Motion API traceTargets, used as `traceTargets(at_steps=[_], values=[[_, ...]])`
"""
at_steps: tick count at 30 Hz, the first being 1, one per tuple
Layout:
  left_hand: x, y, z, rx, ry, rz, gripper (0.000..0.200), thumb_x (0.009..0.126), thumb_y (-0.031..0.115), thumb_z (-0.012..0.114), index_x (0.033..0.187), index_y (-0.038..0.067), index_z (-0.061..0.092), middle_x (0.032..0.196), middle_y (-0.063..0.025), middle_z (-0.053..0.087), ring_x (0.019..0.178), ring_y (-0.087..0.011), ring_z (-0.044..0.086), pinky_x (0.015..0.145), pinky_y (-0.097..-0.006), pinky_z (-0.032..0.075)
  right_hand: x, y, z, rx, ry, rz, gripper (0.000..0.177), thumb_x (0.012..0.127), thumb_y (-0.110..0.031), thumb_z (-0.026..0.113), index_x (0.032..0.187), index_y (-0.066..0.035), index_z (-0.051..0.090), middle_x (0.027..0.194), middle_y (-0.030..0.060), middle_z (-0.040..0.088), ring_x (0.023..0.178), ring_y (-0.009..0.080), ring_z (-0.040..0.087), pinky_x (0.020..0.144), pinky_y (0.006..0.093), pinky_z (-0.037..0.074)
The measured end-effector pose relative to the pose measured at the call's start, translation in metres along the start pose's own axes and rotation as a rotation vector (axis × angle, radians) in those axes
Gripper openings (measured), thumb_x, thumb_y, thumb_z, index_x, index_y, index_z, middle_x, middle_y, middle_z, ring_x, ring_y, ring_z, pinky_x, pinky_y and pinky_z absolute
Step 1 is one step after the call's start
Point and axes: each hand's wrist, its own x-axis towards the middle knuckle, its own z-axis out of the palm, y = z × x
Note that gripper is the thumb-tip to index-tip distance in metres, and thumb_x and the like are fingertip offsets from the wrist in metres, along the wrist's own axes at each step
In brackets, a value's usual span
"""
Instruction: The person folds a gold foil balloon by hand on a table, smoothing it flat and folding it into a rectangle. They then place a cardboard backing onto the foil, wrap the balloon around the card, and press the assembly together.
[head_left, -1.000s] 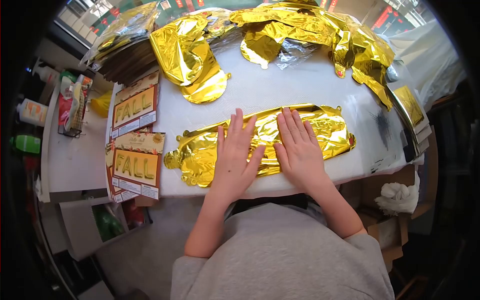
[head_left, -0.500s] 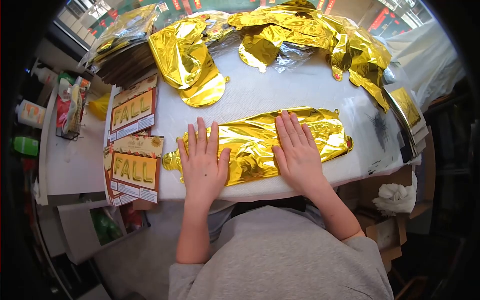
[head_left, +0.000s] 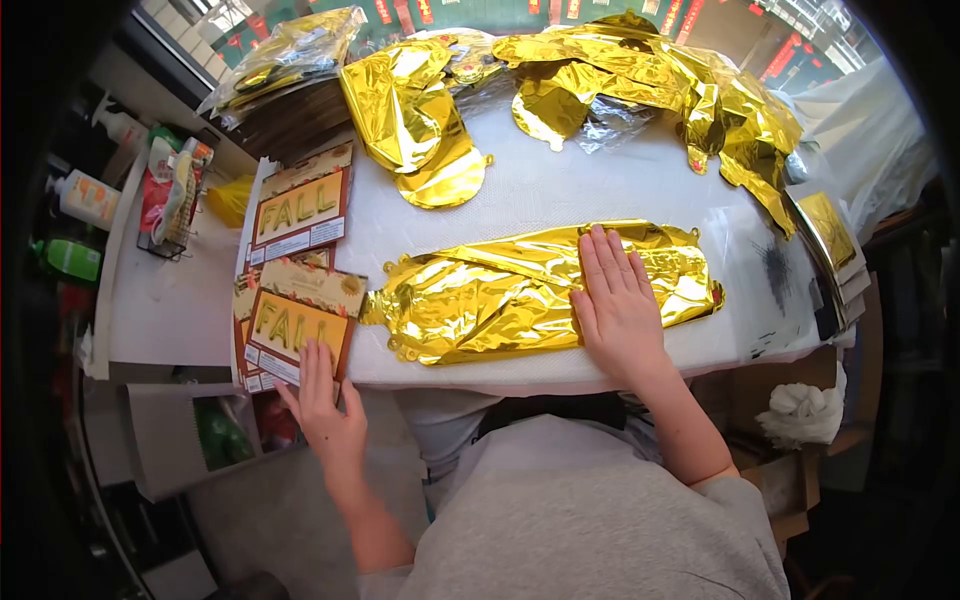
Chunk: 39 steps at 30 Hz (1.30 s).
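Note:
A flat gold foil piece [head_left: 480, 300] lies lengthwise along the front of the white-covered table. My right hand [head_left: 622, 310] rests on its right half with fingers stretched and palm down. Over at the left, my left hand [head_left: 328, 415] touches the lower edge of a printed FALL card [head_left: 300, 320], its thumb and fingers apart. That card lies on top of other cards and sits slightly tilted. Just above it is another FALL card [head_left: 298, 208]. Whether my left fingers pinch the card's edge is hard to see.
Folded gold foil [head_left: 415, 120] and a long heap of gold foil [head_left: 640, 75] lie along the back. Plastic-wrapped packets [head_left: 290, 70] are stacked at the back left, and more packets [head_left: 830, 235] at the right edge. A wire basket [head_left: 170, 215] stands left.
My left hand has left the gold foil and moved left to the lower FALL card, which now sits more tilted. My right hand stays on the foil. The camera view has shifted.

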Motion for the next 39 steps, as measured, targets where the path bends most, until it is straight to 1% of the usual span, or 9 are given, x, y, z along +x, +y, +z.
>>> traceTargets(at_steps=[2,6,11,13,16,18,21,26,39], values=[[-0.007,0.0,-0.008,0.015,0.053,0.056,0.056,0.088,-0.01,0.061,0.141,0.004,0.068,0.146,-0.0143,0.067,0.141,-0.0268,0.06,0.13,-0.0592,0.019,0.0,0.0,0.001,0.006,0.003,0.004,0.064,0.109,-0.031,0.045,0.165,-0.002,0.034,0.173,0.016,0.033,0.161,0.0301,0.027,0.131,0.046,0.018],[-0.014,-0.006,-0.026,-0.062,0.285,0.153,0.043,0.094,-0.016,0.057,0.13,0.001,0.074,0.133,-0.0161,0.074,0.128,-0.0313,0.069,0.122,-0.057,0.04,0.001,0.001,0.002,0.005,0.022,-0.006,0.065,0.108,-0.034,0.048,0.163,-0.001,0.037,0.171,0.0165,0.036,0.16,0.0311,0.031,0.131,0.0474,0.021],[-0.009,0.046,-0.046,-0.173,0.618,0.276,0.035,0.094,-0.01,0.059,0.122,0.001,0.078,0.122,-0.0233,0.077,0.12,-0.0389,0.073,0.114,-0.0586,0.049,-0.003,0.001,0.005,0.027,0.045,0.006,0.064,0.108,-0.031,0.047,0.164,-0.002,0.035,0.172,0.0162,0.035,0.16,0.031,0.031,0.13,0.0472,0.021],[0.001,0.082,-0.039,-0.326,0.346,0.647,0.037,0.092,-0.009,0.06,0.122,0.003,0.078,0.123,-0.0204,0.077,0.122,-0.0366,0.072,0.114,-0.0575,0.049,-0.002,0.002,0.006,0.039,0.056,-0.013,0.065,0.108,-0.031,0.048,0.165,-0.002,0.034,0.171,0.0162,0.035,0.16,0.0314,0.031,0.13,0.0475,0.022],[0.021,0.12,-0.02,-0.301,0.055,0.71,0.035,0.088,0.003,0.07,0.122,0.006,0.078,0.125,-0.0163,0.077,0.123,-0.0355,0.071,0.115,-0.0575,0.047,-0.003,0.004,0.007,0.012,0.059,-0.023,0.066,0.108,-0.032,0.049,0.165,-0.002,0.034,0.172,0.0162,0.034,0.16,0.0319,0.03,0.13,0.0472,0.022],[0.031,0.129,-0.016,-0.369,-0.418,0.708,0.042,0.085,0.015,0.075,0.125,0.004,0.076,0.129,-0.0166,0.075,0.126,-0.0377,0.068,0.117,-0.0583,0.043,-0.003,0.004,0.006,0.033,0.042,-0.025,0.067,0.107,-0.033,0.05,0.164,-0.002,0.035,0.173,0.0164,0.032,0.16,0.0324,0.029,0.13,0.0472,0.022],[0.052,0.123,-0.015,-0.504,-0.457,0.683,0.048,0.081,0.025,0.079,0.126,0.007,0.077,0.13,-0.0148,0.074,0.127,-0.0358,0.068,0.118,-0.0583,0.041,-0.004,0.004,0.005,0.061,0.044,-0.03,0.066,0.108,-0.032,0.049,0.164,-0.001,0.034,0.173,0.0167,0.031,0.16,0.0326,0.029,0.13,0.0471,0.021],[0.075,0.16,0.022,-0.22,-0.35,0.693,0.058,0.099,0.024,0.066,0.155,0.015,0.056,0.169,-0.0151,0.04,0.157,-0.0441,0.032,0.128,-0.0583,0.022,-0.005,0.004,0.003,0.07,0.037,-0.014,0.066,0.108,-0.032,0.049,0.164,-0.001,0.034,0.173,0.0164,0.031,0.161,0.0323,0.028,0.131,0.0471,0.02],[0.079,0.184,0.046,-0.198,-0.382,0.761,0.063,0.094,0.036,0.071,0.152,0.013,0.057,0.154,-0.0192,0.049,0.151,-0.0434,0.037,0.127,-0.0602,0.022,-0.004,0.009,0.0,0.144,0.037,-0.029,0.064,0.112,-0.033,0.041,0.165,0.001,0.032,0.171,0.0177,0.034,0.16,0.0332,0.03,0.131,0.0485,0.021]])
